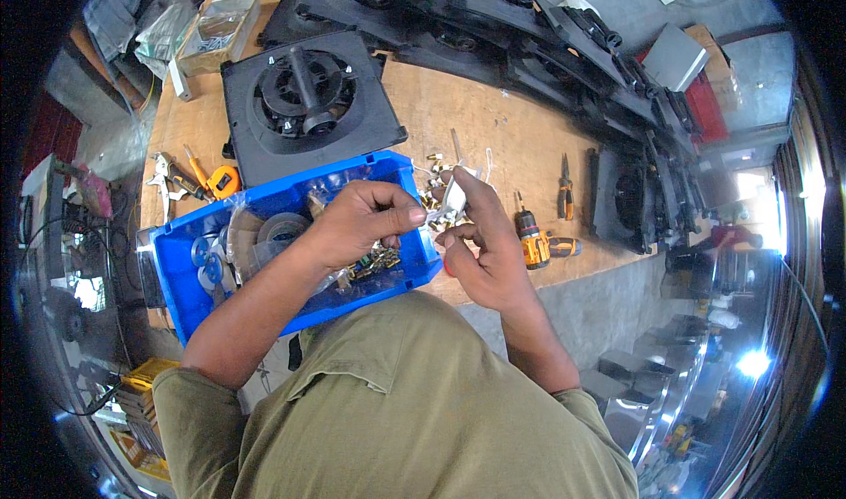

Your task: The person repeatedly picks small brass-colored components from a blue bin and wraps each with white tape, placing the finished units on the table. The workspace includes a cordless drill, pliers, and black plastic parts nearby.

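Observation:
My left hand (359,221) is above the right half of a blue bin (291,182), thumb and forefinger pinched together. Whatever is in that pinch is too small to make out. My right hand (485,248) is just right of the bin, its fingers closed around a thin, shiny white piece (455,199) whose kind is unclear. The fingertips of both hands are close together. Inside the bin are white-and-blue rolls (207,261), a tape roll (286,228) and several brass-coloured fittings (379,261). More small brass fittings (434,175) lie on the table beside my right fingers.
A black square fan-like housing (308,103) sits behind the bin. More black housings (564,67) line the table's far and right edges. A yellow drill (532,242), pliers (565,191) and a tape measure (224,181) lie on the wooden table (480,103). A box (220,32) holds small hardware.

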`<control>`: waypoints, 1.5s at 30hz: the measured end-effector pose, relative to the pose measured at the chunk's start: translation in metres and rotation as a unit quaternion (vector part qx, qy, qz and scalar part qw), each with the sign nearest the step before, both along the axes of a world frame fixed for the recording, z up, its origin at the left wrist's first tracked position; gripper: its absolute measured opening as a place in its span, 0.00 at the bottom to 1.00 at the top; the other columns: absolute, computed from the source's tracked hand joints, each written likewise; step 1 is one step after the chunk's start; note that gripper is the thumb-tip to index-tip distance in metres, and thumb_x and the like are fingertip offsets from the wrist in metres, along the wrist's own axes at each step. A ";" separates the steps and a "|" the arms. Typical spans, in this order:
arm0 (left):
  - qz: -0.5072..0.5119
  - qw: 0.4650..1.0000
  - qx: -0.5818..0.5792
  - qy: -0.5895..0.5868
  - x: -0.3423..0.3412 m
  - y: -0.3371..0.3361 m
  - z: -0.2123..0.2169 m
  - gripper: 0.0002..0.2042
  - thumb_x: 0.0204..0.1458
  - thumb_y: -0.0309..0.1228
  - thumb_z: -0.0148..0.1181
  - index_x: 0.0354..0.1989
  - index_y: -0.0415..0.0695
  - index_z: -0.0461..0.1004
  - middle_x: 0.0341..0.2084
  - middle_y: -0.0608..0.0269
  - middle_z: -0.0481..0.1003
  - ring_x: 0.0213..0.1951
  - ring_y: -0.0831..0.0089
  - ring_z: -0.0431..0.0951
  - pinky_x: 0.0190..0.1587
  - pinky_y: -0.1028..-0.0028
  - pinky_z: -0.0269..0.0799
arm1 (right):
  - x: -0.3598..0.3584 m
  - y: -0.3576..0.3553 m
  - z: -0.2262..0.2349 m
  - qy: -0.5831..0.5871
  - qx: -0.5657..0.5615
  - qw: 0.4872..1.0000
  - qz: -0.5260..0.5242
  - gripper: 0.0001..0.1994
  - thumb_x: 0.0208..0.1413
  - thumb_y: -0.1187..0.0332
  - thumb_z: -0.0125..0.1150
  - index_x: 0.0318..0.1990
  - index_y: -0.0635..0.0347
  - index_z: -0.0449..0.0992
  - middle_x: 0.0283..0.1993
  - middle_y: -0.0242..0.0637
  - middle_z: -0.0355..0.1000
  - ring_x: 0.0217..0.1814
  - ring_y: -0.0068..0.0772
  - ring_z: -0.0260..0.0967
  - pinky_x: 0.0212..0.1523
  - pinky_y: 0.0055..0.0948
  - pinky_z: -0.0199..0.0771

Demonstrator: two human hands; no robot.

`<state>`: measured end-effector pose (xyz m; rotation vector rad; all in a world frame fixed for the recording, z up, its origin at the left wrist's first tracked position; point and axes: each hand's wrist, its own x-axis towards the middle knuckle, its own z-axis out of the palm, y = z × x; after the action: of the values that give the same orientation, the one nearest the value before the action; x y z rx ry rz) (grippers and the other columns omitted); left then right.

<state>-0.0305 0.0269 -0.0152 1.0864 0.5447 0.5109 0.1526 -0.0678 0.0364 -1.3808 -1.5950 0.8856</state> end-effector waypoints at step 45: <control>-0.053 0.990 -0.116 -0.064 0.002 -0.004 -0.005 0.11 0.60 0.36 0.58 0.41 0.40 0.73 0.29 0.62 0.78 0.29 0.76 0.79 0.34 0.77 0.76 | 0.007 0.017 -0.006 -0.152 0.165 0.975 0.003 0.10 0.46 0.78 0.67 0.38 0.61 0.81 0.59 0.52 0.66 0.57 0.45 0.71 0.54 0.38 0.72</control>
<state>-0.0286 0.0232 -0.0204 0.8483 0.4190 0.4101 0.1598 -0.0508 0.0303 -1.3153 -1.8772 0.3969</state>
